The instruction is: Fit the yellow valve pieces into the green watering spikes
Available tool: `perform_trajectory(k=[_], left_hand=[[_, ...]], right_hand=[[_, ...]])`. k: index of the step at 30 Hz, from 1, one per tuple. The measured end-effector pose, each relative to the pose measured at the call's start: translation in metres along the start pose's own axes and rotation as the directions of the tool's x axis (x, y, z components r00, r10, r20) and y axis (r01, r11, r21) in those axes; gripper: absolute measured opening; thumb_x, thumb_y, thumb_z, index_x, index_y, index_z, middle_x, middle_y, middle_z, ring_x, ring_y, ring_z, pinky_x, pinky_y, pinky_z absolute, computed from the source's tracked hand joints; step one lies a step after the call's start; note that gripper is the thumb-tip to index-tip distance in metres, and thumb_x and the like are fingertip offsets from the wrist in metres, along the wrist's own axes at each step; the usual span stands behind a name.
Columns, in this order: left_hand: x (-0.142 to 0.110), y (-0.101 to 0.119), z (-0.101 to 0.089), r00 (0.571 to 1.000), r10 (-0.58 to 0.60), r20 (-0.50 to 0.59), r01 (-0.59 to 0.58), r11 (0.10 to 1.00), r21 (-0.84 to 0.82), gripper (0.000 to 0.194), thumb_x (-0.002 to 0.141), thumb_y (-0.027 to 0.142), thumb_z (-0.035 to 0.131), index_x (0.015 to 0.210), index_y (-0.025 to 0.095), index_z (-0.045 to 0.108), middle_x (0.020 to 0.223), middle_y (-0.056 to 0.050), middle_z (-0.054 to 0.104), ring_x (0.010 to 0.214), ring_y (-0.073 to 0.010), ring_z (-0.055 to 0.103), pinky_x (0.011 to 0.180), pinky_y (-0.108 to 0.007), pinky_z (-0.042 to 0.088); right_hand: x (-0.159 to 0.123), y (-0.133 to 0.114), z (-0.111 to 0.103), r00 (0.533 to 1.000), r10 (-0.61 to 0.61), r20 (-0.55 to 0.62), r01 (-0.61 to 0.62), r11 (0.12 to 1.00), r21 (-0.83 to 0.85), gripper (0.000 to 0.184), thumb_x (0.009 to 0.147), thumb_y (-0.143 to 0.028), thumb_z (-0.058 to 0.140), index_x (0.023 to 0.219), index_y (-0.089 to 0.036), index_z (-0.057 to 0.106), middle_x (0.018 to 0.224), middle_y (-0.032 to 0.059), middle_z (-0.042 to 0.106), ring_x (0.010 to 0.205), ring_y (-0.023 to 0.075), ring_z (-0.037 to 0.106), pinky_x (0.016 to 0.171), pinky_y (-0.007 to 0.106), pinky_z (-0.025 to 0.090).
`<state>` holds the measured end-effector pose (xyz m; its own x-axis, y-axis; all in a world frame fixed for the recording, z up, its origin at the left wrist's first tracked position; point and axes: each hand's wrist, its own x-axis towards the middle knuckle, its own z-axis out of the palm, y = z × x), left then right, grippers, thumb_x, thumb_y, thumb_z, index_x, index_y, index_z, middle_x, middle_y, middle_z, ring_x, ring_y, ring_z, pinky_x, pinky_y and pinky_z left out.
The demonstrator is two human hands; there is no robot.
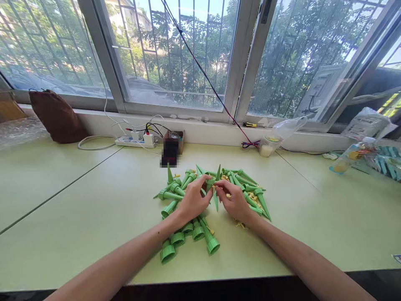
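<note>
My left hand (194,196) is closed on a green plastic plant watering spike (209,184), held above the middle of the pile. Close against it, my right hand (234,200) pinches a small yellow plastic piece (214,188) at the spike's side; the fingers partly hide it. Between and around the hands lie several more green spikes. Some loose ones with wide ribbed caps (168,252) point away from me below my left wrist. To the right, other spikes (262,202) lie mixed with small yellow pieces (254,198).
The pale green table (94,221) has a front edge close to me. Along the window stand a brown bag (58,117), a white power strip (135,142), a small box with a blurred dark patch, and a jar (267,147) in plastic. Plastic packages (354,155) lie far right.
</note>
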<state>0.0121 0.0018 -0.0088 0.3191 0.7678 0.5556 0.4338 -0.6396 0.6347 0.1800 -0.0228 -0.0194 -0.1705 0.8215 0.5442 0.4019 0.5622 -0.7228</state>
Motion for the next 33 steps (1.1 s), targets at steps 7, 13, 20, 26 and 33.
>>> perform_trajectory(k=[7,13,20,26,33], left_hand=[[0.0002,-0.0003,0.0007,1.0,-0.017,0.022,0.017,1.0,0.006,0.018,0.085,0.02,0.056,0.103,0.019,0.057,0.073,0.002,0.062,0.066,-0.0136,0.059,0.063,-0.024,0.047],[-0.0003,0.0013,0.0002,0.999,-0.022,0.03,0.021,1.0,0.01,0.019,0.085,0.02,0.056,0.104,0.018,0.057,0.073,0.002,0.062,0.065,-0.0137,0.059,0.063,-0.025,0.046],[0.0,0.0005,-0.0008,0.999,-0.031,0.04,0.03,1.0,0.008,0.02,0.085,0.02,0.056,0.105,0.019,0.057,0.072,0.002,0.061,0.063,-0.0131,0.057,0.062,-0.024,0.046],[-0.0002,0.0013,-0.0002,0.998,-0.038,0.049,0.038,0.999,-0.001,0.019,0.085,0.021,0.056,0.105,0.019,0.057,0.072,0.002,0.061,0.062,-0.013,0.056,0.06,-0.024,0.046],[0.0005,-0.0025,0.0016,0.998,-0.033,0.045,0.033,0.999,-0.001,0.023,0.084,0.02,0.056,0.107,0.019,0.057,0.072,0.002,0.06,0.063,-0.0136,0.056,0.062,-0.025,0.046]], right_hand=[[0.0017,0.0,-0.0009,1.0,0.007,0.018,-0.007,1.0,0.008,0.015,0.098,-0.028,0.049,0.099,-0.019,0.061,0.075,0.0024,0.063,0.063,0.0158,0.056,0.06,0.028,0.045],[0.0013,0.0006,-0.0009,1.0,0.006,0.018,-0.006,1.0,0.005,0.015,0.098,-0.028,0.049,0.099,-0.019,0.061,0.075,0.0025,0.064,0.062,0.0158,0.057,0.06,0.028,0.046],[0.001,0.0014,-0.0008,1.0,-0.004,0.014,0.004,1.0,0.003,0.014,0.098,-0.027,0.049,0.098,-0.019,0.06,0.074,0.002,0.064,0.061,0.0153,0.056,0.06,0.028,0.045],[0.0,0.0017,-0.0009,1.0,-0.009,0.021,0.009,1.0,0.003,0.014,0.098,-0.028,0.049,0.097,-0.019,0.06,0.074,0.0019,0.064,0.06,0.0149,0.055,0.059,0.028,0.045],[0.0009,-0.0003,-0.0016,1.0,-0.004,0.024,0.004,1.0,-0.003,0.015,0.097,-0.028,0.049,0.096,-0.019,0.06,0.072,0.0019,0.063,0.06,0.0155,0.054,0.057,0.028,0.044]])
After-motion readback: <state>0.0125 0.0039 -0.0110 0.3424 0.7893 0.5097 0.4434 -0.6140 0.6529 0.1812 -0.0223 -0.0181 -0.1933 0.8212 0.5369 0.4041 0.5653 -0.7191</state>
